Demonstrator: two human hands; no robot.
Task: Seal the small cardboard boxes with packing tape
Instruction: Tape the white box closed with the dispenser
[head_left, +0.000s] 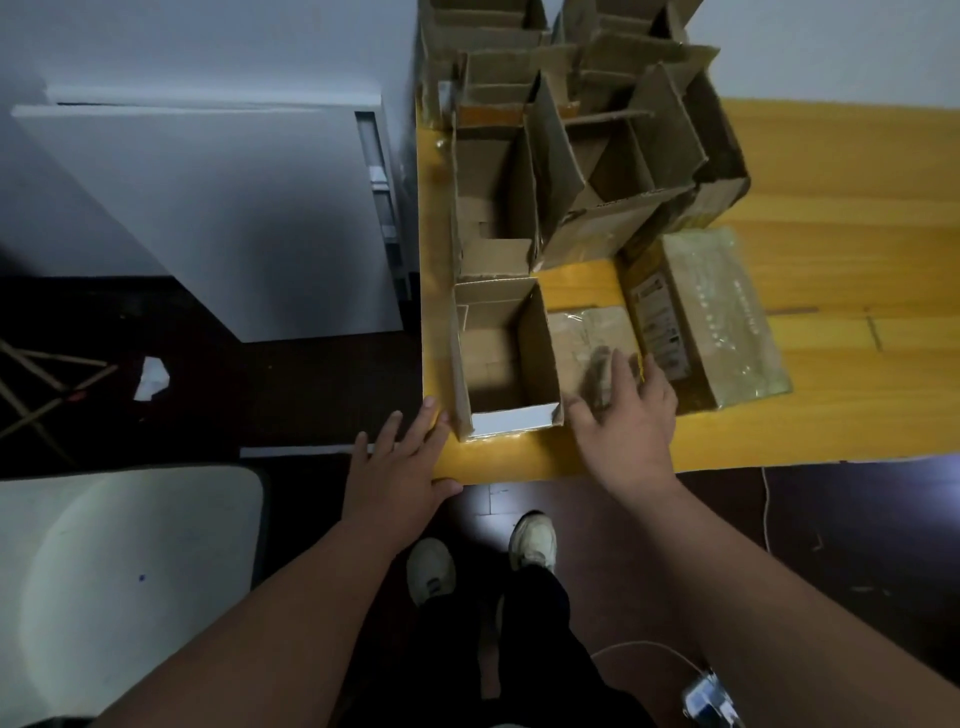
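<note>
An open small cardboard box (506, 358) stands at the near left corner of the yellow table (831, 405), its flaps up and its inside bare. Right of it lies a flat taped box (587, 338). My right hand (623, 421) lies on that flat box with fingers spread and straight. My left hand (400, 462) rests flat at the table's corner, fingertips near the open box's left wall, thumb over the front edge. A larger taped box (711, 317) lies further right. No tape roll is in sight.
Several more open cardboard boxes (571, 156) crowd the back left of the table. A white cabinet (234, 208) stands left of the table, a pale chair seat (130, 571) at lower left. Dark floor with wooden sticks (47, 384), paper scrap; my shoes (483, 561) below.
</note>
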